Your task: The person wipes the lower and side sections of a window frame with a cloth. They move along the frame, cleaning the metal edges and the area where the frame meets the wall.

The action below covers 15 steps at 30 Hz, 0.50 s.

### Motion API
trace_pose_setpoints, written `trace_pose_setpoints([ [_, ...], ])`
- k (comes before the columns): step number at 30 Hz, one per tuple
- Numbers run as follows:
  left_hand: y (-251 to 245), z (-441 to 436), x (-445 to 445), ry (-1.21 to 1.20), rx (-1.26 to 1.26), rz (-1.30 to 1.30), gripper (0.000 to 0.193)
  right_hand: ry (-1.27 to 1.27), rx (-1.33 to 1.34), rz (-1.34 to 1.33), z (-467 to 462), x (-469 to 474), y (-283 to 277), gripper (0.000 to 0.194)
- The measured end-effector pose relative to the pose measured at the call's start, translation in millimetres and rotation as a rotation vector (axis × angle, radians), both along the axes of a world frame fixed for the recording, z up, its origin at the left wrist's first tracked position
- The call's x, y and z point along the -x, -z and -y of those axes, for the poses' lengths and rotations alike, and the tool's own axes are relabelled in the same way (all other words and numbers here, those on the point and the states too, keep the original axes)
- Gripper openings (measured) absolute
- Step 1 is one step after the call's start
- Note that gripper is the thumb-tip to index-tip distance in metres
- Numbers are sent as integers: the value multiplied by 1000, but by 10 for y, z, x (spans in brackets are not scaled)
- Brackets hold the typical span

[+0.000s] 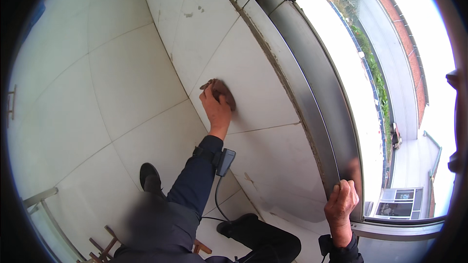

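My left hand [217,111] presses a folded brown cloth [223,91] flat against the white tiled wall [256,73], low down near the floor joint. The cloth is bunched under the fingers, and part of it is hidden by them. Over on the right, the fingers of my right hand [342,202] are curled on the lip of the grey metal window frame [310,62]. Each wrist wears a strapped-on black device; the left one [226,162] trails a cable.
Pale floor tiles [135,76] spread to the left. Wooden stool legs [106,243] show beneath me, with a metal-railed piece [40,197] at lower left. My shoes [149,175] rest on the floor. Outside the window glass are plants [373,58] and a building.
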State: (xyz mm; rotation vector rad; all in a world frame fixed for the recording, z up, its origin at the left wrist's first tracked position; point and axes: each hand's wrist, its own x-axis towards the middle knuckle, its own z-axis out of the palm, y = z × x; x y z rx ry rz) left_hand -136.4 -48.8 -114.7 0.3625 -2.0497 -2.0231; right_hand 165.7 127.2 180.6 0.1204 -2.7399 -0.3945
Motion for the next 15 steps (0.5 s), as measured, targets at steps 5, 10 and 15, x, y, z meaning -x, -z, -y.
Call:
trace_pose_setpoints([
  [5, 200, 19, 80, 11, -32, 172, 53, -12, 3, -6, 0, 9, 4, 17],
  [10, -458, -180, -234, -49, 61, -155, 54, -3, -6, -13, 25, 23, 0, 16],
  [15, -1099, -350, -762, 43, 75, -442, 62, 2, 5, -15, 32, 27, 1, 17],
])
